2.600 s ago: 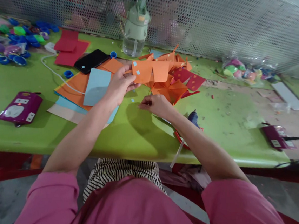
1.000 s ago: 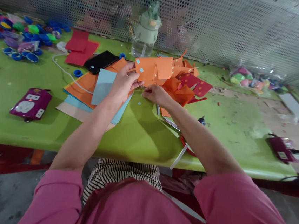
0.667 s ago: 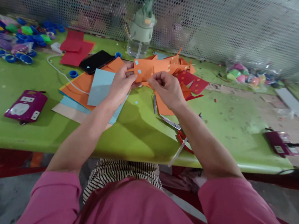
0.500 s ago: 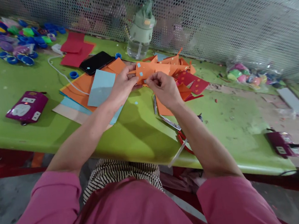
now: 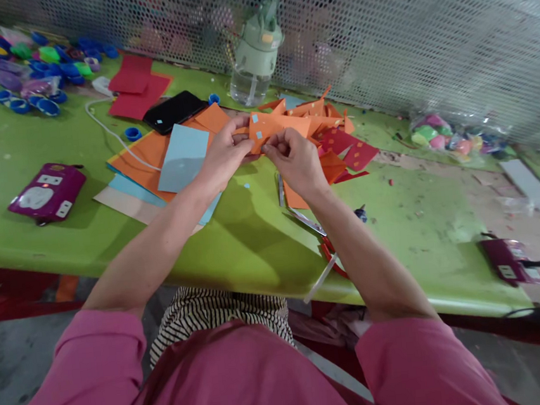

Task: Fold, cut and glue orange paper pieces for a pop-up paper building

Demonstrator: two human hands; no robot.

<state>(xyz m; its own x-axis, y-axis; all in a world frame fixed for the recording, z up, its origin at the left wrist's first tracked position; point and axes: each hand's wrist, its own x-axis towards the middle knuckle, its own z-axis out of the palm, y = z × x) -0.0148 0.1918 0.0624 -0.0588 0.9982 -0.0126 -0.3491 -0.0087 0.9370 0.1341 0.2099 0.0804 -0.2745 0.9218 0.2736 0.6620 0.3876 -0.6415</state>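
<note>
My left hand [image 5: 224,153] pinches the left edge of an orange paper piece [image 5: 272,127] dotted with small light-blue squares, held just above the green table [image 5: 235,237]. My right hand [image 5: 294,159] closes its fingertips on the lower edge of the same piece, close to the left hand. Behind the piece lies a heap of orange and red paper cut-outs [image 5: 335,142]. Under my left wrist sits a light-blue sheet [image 5: 182,157] on a stack of orange sheets [image 5: 144,154].
Scissors with red handles [image 5: 318,236] lie by my right forearm near the table's front edge. A black phone [image 5: 172,110], a green-capped bottle [image 5: 253,54], red sheets [image 5: 137,85], blue bottle caps [image 5: 28,66] and two purple power strips [image 5: 44,192] [image 5: 504,253] also lie about. A perforated metal screen [image 5: 401,30] backs the table.
My right hand rose from the table surface to the orange piece and took hold of its lower edge. The left hand kept its grip and the piece tilted flatter.
</note>
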